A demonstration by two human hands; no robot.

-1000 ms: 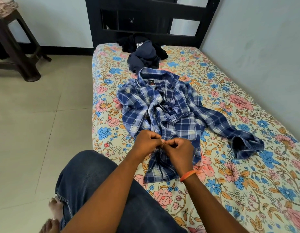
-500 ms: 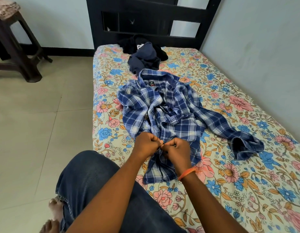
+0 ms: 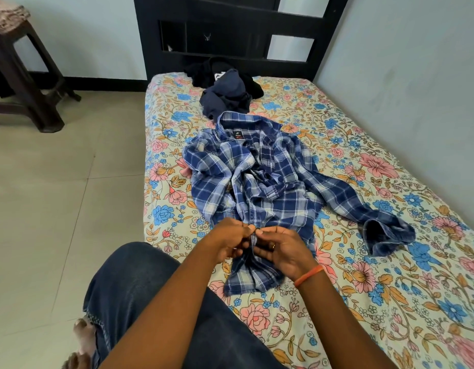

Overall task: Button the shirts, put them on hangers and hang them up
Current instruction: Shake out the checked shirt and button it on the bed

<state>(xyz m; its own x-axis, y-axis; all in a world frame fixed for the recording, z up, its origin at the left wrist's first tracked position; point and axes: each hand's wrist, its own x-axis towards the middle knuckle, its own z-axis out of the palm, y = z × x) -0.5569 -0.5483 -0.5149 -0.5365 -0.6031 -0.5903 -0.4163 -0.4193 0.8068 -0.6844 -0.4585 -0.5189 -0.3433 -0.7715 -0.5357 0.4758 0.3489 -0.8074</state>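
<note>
Shirt (image 3: 257, 187) fabric near the hem is pinched between both hands at the front edge of the bed (image 3: 390, 302), just past the knee. The left hand (image 3: 227, 242) is curled, thumb and forefinger nipping one placket edge; the right hand (image 3: 279, 249) is curled too, its fingertips closed on the facing edge, so the two meet at one low button. The button itself cannot be made out between the fingers. For this step to go well, the hole is best held taut and flat while the button is tipped edgewise and pushed through, then both edges are tugged apart lightly to check the seat. Beyond the hands the shirt is spread collar-away on the floral sheet, its front rumpled and apparently open higher up, so the plackets should be smoothed and lined up before each next button, lest one be skipped. One sleeve is flung out to the right. Farther off, dark clothes (image 3: 227, 94) are heaped by the headboard (image 3: 230, 25). No hanger is seen.
</note>
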